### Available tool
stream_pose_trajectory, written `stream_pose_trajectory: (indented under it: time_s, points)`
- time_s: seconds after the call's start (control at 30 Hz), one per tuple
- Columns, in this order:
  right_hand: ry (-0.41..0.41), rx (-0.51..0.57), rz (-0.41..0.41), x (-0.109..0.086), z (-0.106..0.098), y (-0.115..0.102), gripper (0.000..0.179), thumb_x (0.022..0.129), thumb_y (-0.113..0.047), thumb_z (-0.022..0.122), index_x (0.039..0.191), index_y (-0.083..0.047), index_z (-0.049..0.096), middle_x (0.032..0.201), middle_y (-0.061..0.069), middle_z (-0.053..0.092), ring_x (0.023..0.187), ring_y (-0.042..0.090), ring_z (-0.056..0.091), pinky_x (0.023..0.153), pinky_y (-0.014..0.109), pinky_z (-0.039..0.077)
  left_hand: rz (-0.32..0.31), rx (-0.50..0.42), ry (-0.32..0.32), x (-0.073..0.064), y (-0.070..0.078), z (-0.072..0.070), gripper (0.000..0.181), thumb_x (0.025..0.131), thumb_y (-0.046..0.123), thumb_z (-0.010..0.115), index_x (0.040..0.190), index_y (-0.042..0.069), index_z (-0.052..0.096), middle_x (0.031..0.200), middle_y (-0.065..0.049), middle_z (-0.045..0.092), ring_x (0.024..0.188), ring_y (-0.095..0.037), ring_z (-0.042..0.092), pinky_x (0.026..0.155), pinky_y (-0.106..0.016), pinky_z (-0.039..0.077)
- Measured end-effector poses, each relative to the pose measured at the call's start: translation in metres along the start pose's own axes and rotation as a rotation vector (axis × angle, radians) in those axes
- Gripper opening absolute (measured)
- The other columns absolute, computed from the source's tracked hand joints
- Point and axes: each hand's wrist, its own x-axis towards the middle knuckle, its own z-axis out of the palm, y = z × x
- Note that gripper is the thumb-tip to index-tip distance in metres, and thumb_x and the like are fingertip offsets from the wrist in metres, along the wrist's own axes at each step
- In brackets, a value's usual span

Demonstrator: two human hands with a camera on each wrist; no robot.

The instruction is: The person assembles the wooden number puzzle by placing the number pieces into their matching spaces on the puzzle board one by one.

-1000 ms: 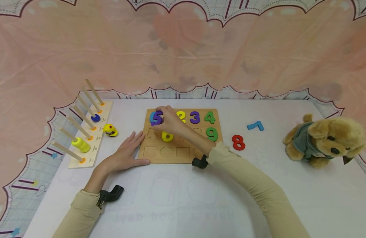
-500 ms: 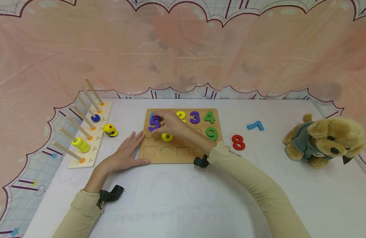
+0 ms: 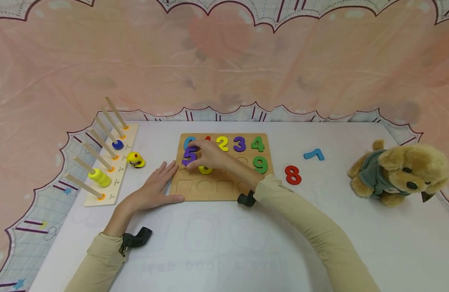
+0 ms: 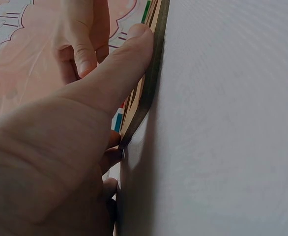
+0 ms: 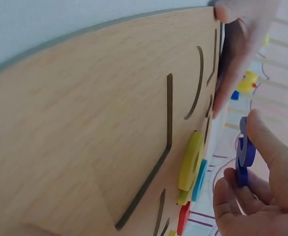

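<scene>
My right hand (image 3: pixel 211 154) pinches a purple number 5 (image 3: pixel 189 155) between thumb and fingers, over the left part of the wooden number board (image 3: pixel 224 195). In the right wrist view, the purple 5 stands off from the board's face, its edge toward the camera. Just behind it in the head view lies the blue 0 (image 3: pixel 189 140), partly covered. A yellow 6 (image 3: pixel 206 170) in the second row is half hidden by my right hand. My left hand (image 3: pixel 156 188) rests against the board's left side, fingers extended, thumb (image 4: pixel 139 42) along the near edge.
Right of the board lie a red 8 (image 3: pixel 293 175) and a blue 7 (image 3: pixel 314 154). A teddy bear (image 3: pixel 396 174) sits farther right. To the left are a yellow toy duck (image 3: pixel 135 159) and a peg stand (image 3: pixel 116 182) with upright wooden rods.
My right hand has brought the purple 5 from over the blue 0 toward me, to the second row's left end. A red 1 now shows behind the hand. The left hand stays put.
</scene>
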Motion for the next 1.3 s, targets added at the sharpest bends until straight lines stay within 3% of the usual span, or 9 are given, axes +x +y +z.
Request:
stream_pose_trajectory:
  time_s: [0.2, 0.53, 0.93, 1.3]
  points:
    - [-0.015, -0.107, 0.004, 0.003, 0.005, 0.004, 0.064, 0.08, -0.039, 0.078, 0.133, -0.01, 0.057, 0.13, 0.012, 0.054, 0.114, 0.022, 0.051, 0.098, 0.033, 0.047, 0.005, -0.004, 0.007, 0.001, -0.002, 0.001, 0.104, 0.082, 0.056, 0.069, 0.156, 0.009, 0.014, 0.165, -0.014, 0.007, 0.151, -0.04, -0.004, 0.118, -0.066, 0.002]
    - [-0.092, -0.22, -0.008, 0.004, 0.015, 0.0, 0.066, 0.081, -0.042, 0.076, 0.135, -0.009, 0.056, 0.128, 0.008, 0.052, 0.11, 0.019, 0.048, 0.094, 0.028, 0.044, 0.018, -0.005, 0.008, 0.0, -0.003, 0.002, 0.106, 0.081, 0.056, 0.069, 0.156, 0.007, 0.013, 0.165, -0.015, 0.007, 0.151, -0.041, -0.004, 0.117, -0.067, 0.003]
    - [-0.098, -0.255, 0.065, 0.007, 0.019, -0.007, 0.066, 0.082, -0.042, 0.075, 0.137, -0.013, 0.055, 0.124, 0.005, 0.05, 0.109, 0.018, 0.042, 0.086, 0.022, 0.043, 0.017, -0.009, 0.019, 0.002, -0.004, 0.002, 0.105, 0.081, 0.055, 0.071, 0.156, 0.008, 0.014, 0.165, -0.015, 0.008, 0.151, -0.041, -0.004, 0.118, -0.067, 0.002]
    - [-0.106, -0.271, 0.058, 0.011, 0.019, -0.009, 0.064, 0.082, -0.042, 0.075, 0.136, -0.011, 0.057, 0.115, 0.005, 0.051, 0.106, 0.018, 0.043, 0.079, 0.02, 0.04, 0.009, -0.015, 0.014, 0.002, -0.003, 0.0, 0.105, 0.081, 0.055, 0.071, 0.156, 0.009, 0.014, 0.165, -0.014, 0.007, 0.151, -0.041, -0.004, 0.118, -0.066, 0.002]
